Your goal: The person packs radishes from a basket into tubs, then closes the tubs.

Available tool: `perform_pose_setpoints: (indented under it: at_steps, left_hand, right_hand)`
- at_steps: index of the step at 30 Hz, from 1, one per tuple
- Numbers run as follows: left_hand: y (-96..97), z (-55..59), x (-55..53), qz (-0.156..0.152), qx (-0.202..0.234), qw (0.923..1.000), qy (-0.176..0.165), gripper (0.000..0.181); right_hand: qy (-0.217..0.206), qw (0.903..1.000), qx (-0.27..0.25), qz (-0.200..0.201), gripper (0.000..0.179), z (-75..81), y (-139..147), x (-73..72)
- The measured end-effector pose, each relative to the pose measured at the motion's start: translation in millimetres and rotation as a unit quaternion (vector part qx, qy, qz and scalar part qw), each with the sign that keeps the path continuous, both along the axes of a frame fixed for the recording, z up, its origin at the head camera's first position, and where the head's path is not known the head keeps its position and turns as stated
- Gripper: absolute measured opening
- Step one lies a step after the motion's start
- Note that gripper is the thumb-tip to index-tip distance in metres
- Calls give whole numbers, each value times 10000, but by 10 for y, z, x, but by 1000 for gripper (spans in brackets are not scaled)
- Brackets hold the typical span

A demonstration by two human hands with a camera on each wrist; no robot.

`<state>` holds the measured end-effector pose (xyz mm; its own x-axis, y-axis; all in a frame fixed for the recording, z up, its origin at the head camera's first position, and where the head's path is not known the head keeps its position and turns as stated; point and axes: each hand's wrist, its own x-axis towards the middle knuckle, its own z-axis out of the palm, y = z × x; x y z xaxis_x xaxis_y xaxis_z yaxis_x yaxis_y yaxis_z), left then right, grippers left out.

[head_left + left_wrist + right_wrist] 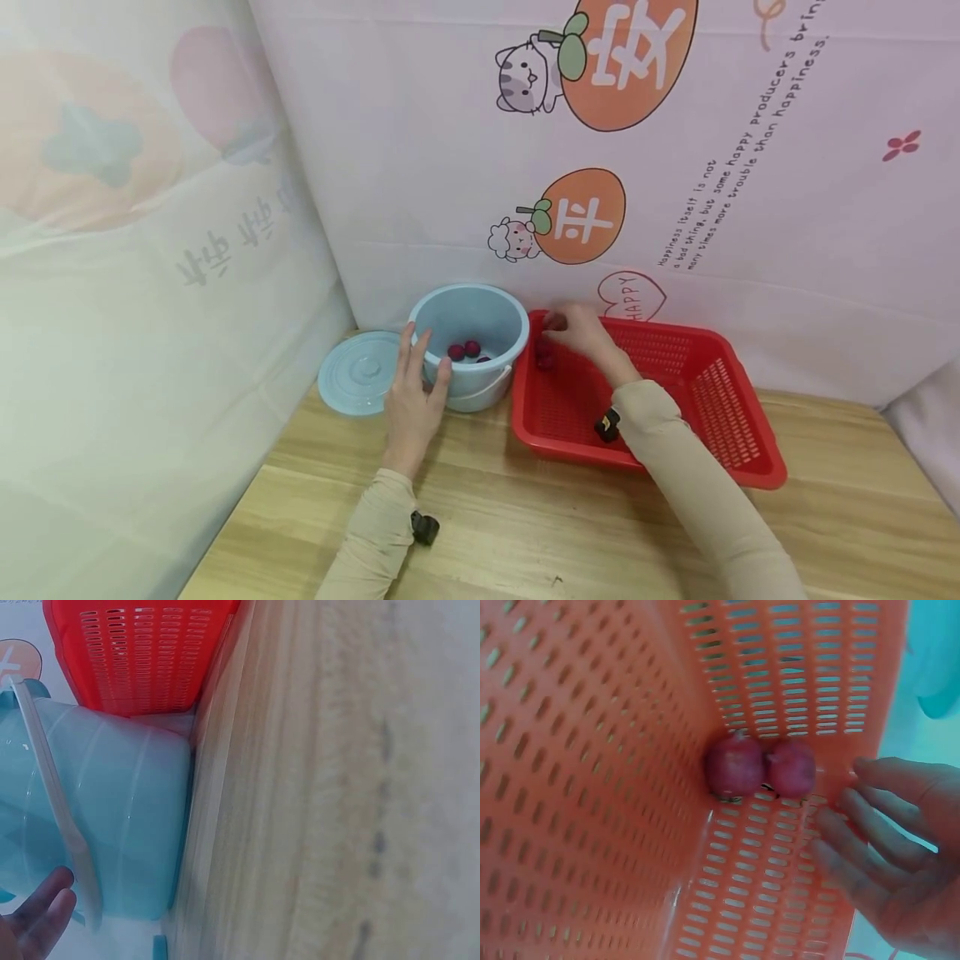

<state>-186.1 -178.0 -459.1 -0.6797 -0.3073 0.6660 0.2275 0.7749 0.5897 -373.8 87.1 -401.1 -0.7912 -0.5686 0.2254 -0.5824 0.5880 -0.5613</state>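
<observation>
A light blue bucket (480, 385) stands upright with several dark red onions (456, 352) inside. My left hand (412, 404) is at its near left side, fingers extended by the rim; in the left wrist view its fingertips (58, 889) are beside the white handle (64, 806). Over the left end of a red perforated basket (652, 458), my right hand (581, 333) reaches in from above. The right wrist view shows that hand (900, 847) with loosely extended fingers and nothing visible in them. Two red onions (735, 766) lie side by side in the basket's corner, apart from the fingers.
A round blue lid (360, 375) lies left of the bucket, partly behind my left hand. The basket stands close to the bucket's right side. A printed cloth (420, 167) hangs behind them, with another at the left. Everything stands on a wooden table (510, 525).
</observation>
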Motion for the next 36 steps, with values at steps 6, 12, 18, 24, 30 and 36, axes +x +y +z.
perform_pose_setpoints:
  at_steps: [6,12,18,24,30,36]
  left_hand:
    - [8,-5,-27,21,-6,9999,135,60]
    - [-7,8,-41,9,-24,9999,163,59]
    - [5,-9,-32,-8,-47,9999,115,60]
    - [11,-7,-22,4,-25,10000,48,59]
    - [13,-7,-18,-8,43,10000,-9,59]
    - [26,-18,-24,-8,57,10000,34,59]
  right_hand:
    - [-689,9934,876,265,29,-33,-46,140]
    - [-1570,9781,1254,548,42,-116,-67,159]
    - [-1879,9739,1151,550,45,-179,-54,124]
    - [-1740,9729,1425,528,34,-138,-75,162]
    - [-1430,9751,1626,471,23,-76,-107,213]
    - [-1366,9759,1644,439,24,-38,-102,209]
